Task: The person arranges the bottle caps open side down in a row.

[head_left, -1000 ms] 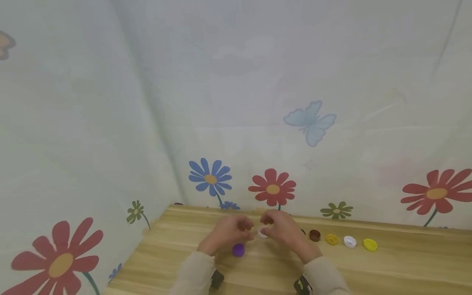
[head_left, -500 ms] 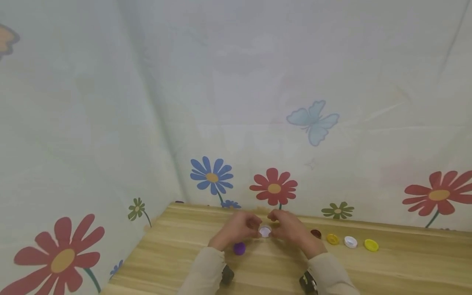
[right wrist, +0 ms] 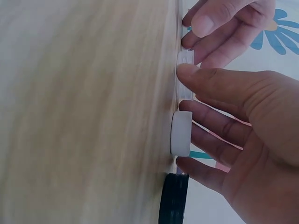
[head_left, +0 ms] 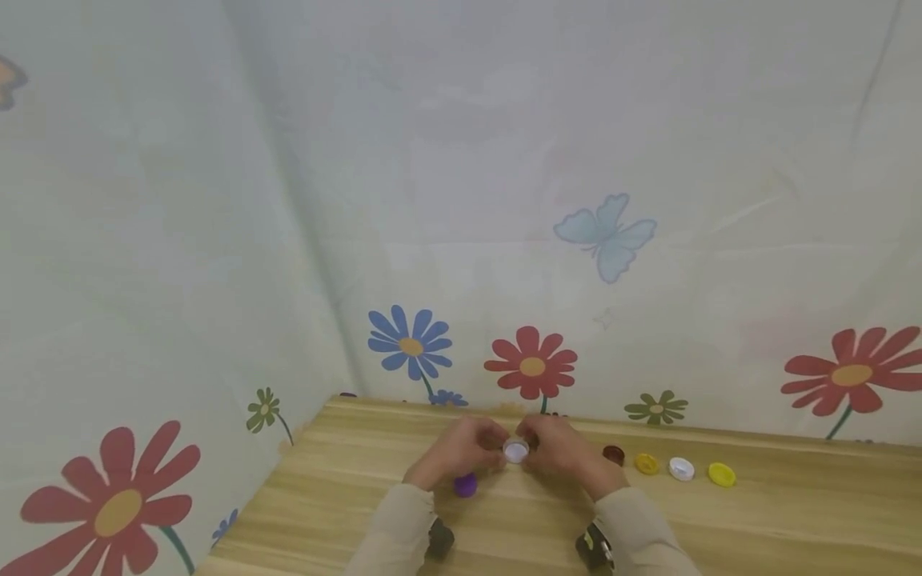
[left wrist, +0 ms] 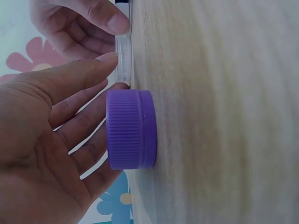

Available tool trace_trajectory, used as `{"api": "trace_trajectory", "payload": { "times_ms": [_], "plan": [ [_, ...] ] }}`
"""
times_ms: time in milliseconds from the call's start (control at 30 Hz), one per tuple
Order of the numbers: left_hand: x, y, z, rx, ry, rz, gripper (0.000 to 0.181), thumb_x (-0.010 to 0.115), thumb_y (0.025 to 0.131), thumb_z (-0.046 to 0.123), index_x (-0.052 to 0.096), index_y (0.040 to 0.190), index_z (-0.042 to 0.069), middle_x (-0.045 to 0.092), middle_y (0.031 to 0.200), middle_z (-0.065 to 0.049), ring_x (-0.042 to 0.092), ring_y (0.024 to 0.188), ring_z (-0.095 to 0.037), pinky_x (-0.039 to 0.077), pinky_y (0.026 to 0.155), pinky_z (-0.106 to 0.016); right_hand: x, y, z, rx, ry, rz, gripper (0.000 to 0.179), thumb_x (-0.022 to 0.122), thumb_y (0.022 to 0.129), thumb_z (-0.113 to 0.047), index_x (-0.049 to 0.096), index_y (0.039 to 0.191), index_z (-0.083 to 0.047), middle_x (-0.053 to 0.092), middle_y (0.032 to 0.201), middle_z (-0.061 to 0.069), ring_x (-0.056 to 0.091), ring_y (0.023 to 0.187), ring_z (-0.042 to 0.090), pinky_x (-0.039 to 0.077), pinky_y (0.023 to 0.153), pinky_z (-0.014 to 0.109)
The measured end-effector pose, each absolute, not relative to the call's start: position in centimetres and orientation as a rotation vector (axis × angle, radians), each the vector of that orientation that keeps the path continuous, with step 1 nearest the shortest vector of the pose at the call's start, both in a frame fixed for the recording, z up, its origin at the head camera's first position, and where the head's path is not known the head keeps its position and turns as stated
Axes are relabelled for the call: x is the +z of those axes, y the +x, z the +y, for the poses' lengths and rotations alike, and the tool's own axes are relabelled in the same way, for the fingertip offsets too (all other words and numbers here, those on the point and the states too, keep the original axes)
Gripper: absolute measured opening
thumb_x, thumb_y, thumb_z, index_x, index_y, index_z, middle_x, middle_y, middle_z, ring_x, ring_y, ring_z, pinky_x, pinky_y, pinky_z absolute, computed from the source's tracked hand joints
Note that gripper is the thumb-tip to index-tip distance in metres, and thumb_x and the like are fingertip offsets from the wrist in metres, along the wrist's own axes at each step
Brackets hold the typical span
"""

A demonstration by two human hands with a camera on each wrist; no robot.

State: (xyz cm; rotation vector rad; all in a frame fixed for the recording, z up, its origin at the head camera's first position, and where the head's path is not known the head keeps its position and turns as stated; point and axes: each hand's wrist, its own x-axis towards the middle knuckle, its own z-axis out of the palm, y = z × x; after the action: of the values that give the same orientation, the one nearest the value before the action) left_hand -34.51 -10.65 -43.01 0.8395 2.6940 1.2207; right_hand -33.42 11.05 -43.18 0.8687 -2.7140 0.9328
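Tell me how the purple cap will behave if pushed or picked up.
The purple cap looks like moulded plastic, so probably light and stiff. Its ridged side should resist slipping. Squat and flat on the table, it would likely slide before tipping.

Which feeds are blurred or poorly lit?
Head: dull light, soft shadows below the left hand and right hand, clear cap a pale disc; left wrist: sharp ribs on the purple cap, smeared grain on the tabletop; right wrist: tabletop blurred toward frame left.
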Motion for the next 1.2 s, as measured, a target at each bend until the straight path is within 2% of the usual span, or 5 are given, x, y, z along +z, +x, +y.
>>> {"api": "trace_trajectory", "payload": {
  "times_ms": [267, 433, 600, 867, 1200],
  "plan": [
    [-42.9, -34.3, -10.8, 1.22, 0.847, 2.704, 0.03, 0.084, 0.084, -0.001, 0.077, 0.113, 0.001, 0.078, 0.109, -0.01, 0.074, 0.105, -0.029, 0.057, 0.095, -0.042, -43.4, -33.6, 10.9, 0.954, 0.826, -2.73, 0.03, 0.087, 0.08, 0.001, 0.071, 0.106, 0.001, 0.07, 0.094, 0.008, 0.064, 0.088, 0.024, 0.056, 0.085, 0.047],
    [-43.0, -34.4, -10.9, 1.244, 0.868, 2.753, 0.029, 0.083, 0.084, -0.002, 0.079, 0.112, 0.003, 0.079, 0.106, -0.007, 0.073, 0.1, -0.027, 0.058, 0.087, -0.036, -43.1, -33.2, 10.9, 1.036, 0.744, -2.754, 0.029, 0.085, 0.083, 0.0, 0.072, 0.109, -0.003, 0.074, 0.103, 0.009, 0.068, 0.1, 0.031, 0.055, 0.094, 0.053],
    [-43.1, -34.4, -10.9, 1.267, 0.865, 2.796, 0.025, 0.084, 0.084, 0.001, 0.081, 0.108, 0.007, 0.079, 0.105, -0.002, 0.072, 0.103, -0.027, 0.058, 0.087, -0.038, -42.5, -32.6, 11.1, 1.087, 0.697, -2.749, 0.021, 0.083, 0.088, -0.001, 0.073, 0.105, -0.008, 0.075, 0.108, 0.007, 0.068, 0.109, 0.035, 0.052, 0.1, 0.057],
    [-42.7, -34.1, -11.2, 1.244, 0.921, 2.934, 0.015, 0.085, 0.086, 0.009, 0.081, 0.1, 0.012, 0.078, 0.097, 0.003, 0.071, 0.096, -0.024, 0.058, 0.084, -0.04, -41.8, -31.8, 11.4, 1.158, 0.708, -2.727, 0.008, 0.076, 0.097, -0.008, 0.072, 0.1, -0.014, 0.075, 0.107, 0.003, 0.068, 0.105, 0.029, 0.054, 0.098, 0.054],
    [-42.5, -33.6, -11.1, 1.284, 0.978, 2.938, 0.013, 0.085, 0.091, 0.015, 0.08, 0.102, 0.009, 0.078, 0.095, 0.002, 0.073, 0.093, -0.02, 0.06, 0.085, -0.045, -41.9, -31.2, 11.8, 1.207, 0.761, -2.631, 0.01, 0.074, 0.097, -0.003, 0.073, 0.1, -0.013, 0.076, 0.107, 0.004, 0.07, 0.109, 0.034, 0.056, 0.095, 0.056]
  ]
}}
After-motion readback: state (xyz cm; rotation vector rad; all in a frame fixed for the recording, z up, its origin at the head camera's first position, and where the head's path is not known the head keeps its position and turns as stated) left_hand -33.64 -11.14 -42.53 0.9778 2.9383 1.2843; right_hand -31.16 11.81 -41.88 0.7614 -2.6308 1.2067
